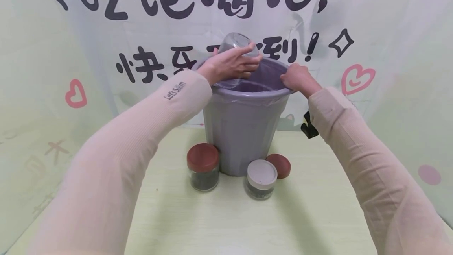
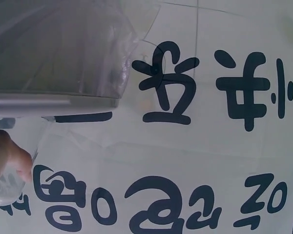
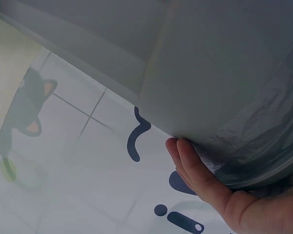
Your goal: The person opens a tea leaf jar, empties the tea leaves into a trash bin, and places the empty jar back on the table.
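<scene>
In the head view a clear glass jar (image 1: 234, 41) is tipped bottom-up over the mouth of a grey waste bin (image 1: 244, 129). My left hand (image 1: 233, 64) grips the jar from its near side; the jar's mouth is hidden behind the hand and rim. A thin clear plastic liner (image 3: 263, 131) hangs over the bin's rim. At the bin's right side my right hand (image 1: 299, 77) holds the rim, its fingers (image 3: 198, 168) lying along the outside wall and liner. The bin stands upright on a pale table (image 1: 219, 223).
A jar with a red lid (image 1: 202, 160) and dark contents stands at the bin's front left. Another jar with a white lid (image 1: 262, 174) is at the front right, beside a red lid (image 1: 281, 166). A printed white wall sheet (image 1: 148, 34) hangs close behind the bin.
</scene>
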Demonstrator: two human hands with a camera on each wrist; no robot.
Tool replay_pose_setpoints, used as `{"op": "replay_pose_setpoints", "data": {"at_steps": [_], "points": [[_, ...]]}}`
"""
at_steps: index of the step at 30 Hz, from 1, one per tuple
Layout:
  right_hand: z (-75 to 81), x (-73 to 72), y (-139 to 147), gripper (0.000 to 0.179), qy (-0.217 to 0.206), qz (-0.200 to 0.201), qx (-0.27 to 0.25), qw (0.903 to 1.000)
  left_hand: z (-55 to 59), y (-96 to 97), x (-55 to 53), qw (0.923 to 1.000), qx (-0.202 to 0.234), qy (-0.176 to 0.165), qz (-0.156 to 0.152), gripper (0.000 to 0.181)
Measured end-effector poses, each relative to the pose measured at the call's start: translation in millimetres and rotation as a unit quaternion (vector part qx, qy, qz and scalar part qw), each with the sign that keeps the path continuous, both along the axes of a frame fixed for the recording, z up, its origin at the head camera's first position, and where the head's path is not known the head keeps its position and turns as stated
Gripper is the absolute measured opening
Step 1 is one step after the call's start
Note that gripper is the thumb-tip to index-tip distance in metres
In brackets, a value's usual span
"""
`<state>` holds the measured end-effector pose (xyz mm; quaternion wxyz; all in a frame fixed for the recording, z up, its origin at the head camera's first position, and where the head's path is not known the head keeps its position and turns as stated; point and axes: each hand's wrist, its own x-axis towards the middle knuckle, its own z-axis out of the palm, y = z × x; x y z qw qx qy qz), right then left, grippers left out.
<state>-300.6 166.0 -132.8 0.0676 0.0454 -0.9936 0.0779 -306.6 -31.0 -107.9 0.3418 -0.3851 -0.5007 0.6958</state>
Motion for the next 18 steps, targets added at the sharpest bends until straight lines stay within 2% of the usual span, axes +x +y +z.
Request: {"op": "replay_pose_setpoints", "data": {"at_steps": [6, 11, 18], "points": [[0.4, 0.9, 0.7, 0.033, 0.002, 0.000, -0.013, 0.9999, -0.6, -13.0, 1.0, 0.9979, 0.011, 0.048, -0.042, 0.100], [0.6, 1.6, 0.1, 0.032, -0.003, -0.003, -0.023, 0.9997, -2.1, -22.5, 0.5, 0.9949, 0.024, 0.057, -0.079, 0.099], [0.0, 2.5, 1.0, 0.031, 0.004, 0.008, -0.010, 0.9999, -4.5, -32.9, -1.8, 0.9859, 0.053, 0.054, -0.149, 0.092]]}}
